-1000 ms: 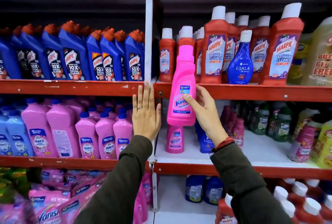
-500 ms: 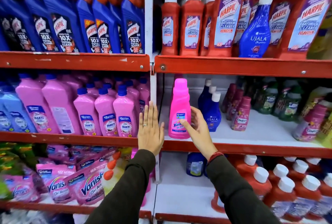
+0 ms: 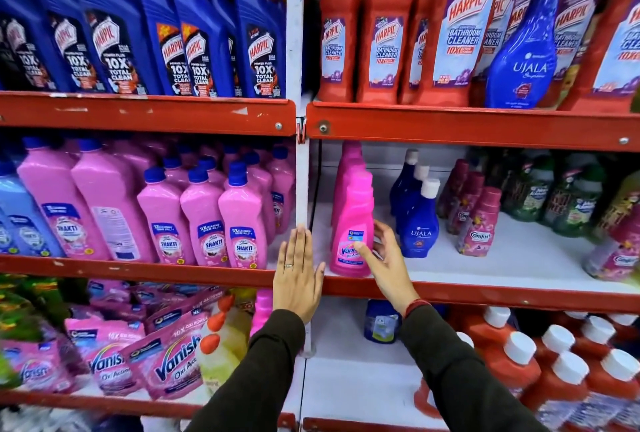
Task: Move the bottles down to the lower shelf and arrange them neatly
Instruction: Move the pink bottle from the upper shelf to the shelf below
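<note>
A pink Vanish bottle [image 3: 353, 209] stands upright at the front left of the white lower shelf [image 3: 502, 268], with a second pink bottle [image 3: 347, 161] right behind it. My right hand [image 3: 388, 265] holds its lower right side, thumb on the label and fingers round the side. My left hand [image 3: 298, 279] is flat and open against the white upright post [image 3: 302, 171], holding nothing. On the upper shelf stand red Harpic bottles [image 3: 382, 36] and one blue Ujala bottle [image 3: 523, 60].
Blue Ujala bottles [image 3: 417, 223] stand just right of the pink bottle, then pink Comfort bottles [image 3: 478, 223] and green bottles [image 3: 526, 189]. Pink Shakti bottles [image 3: 204, 220] fill the left bay. Red Harpic bottles [image 3: 554, 376] crowd the shelf below.
My right hand has brought the pink Vanish bottle down from the upper shelf's level and stood it on the lower shelf. My left hand slid down the post, and the view tilted down.
</note>
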### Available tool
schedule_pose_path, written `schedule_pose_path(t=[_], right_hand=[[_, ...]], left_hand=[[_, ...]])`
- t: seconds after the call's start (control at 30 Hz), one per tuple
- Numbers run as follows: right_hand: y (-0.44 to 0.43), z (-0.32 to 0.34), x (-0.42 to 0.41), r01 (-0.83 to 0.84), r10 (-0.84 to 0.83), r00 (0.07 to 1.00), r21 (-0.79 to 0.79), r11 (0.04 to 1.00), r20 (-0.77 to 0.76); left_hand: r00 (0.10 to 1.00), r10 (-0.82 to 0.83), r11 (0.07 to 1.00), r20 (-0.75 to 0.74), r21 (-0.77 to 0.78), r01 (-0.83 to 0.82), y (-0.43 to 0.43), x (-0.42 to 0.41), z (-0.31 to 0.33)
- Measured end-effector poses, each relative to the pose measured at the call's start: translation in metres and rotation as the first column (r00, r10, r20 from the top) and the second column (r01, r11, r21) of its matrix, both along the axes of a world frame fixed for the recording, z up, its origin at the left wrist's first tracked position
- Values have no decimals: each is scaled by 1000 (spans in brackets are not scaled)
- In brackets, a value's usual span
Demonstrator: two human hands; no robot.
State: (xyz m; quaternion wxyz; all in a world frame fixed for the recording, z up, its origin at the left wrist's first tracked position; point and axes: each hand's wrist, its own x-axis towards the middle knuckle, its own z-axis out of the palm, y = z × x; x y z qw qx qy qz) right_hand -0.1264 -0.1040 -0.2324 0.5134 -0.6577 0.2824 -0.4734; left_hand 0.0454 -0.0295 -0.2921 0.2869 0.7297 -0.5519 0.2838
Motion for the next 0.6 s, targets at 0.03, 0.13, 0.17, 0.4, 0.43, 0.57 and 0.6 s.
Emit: schedule_pose_path(t=[0.03,0.13,0.17,0.4,0.43,0.57,0.6], right_hand=[[-1,0,0,-9,9,1000,-4,1000,-8],[-3,-1,1,-28,28,999,-6,1000,-17],[-3,-2,1,-31,31,999,-6,999,-15],[-4,-3,1,-56,55,998,-20,998,-41],[-3,-4,1,-49,48,998,-22,999,-48],[-2,-7,-3,43,-51,992,-71,997,-112],[0,-8,-6,64,-75,987,-82,995,-140]], left_hand=[[1000,1,1000,-3,1,-1,0,0,-1],[999,8,1000,-39,-3,-8,0,1,-2],[999,10,1000,-48,-7,-11,0,0,-3],[999,1,999,-48,-39,-3,1,-2,-2],[999,5,999,-45,-38,-7,1,-2,-2],[998,26,1000,-50,2,-26,4,-4,2],[998,32,999,-48,9,-31,6,-5,5]])
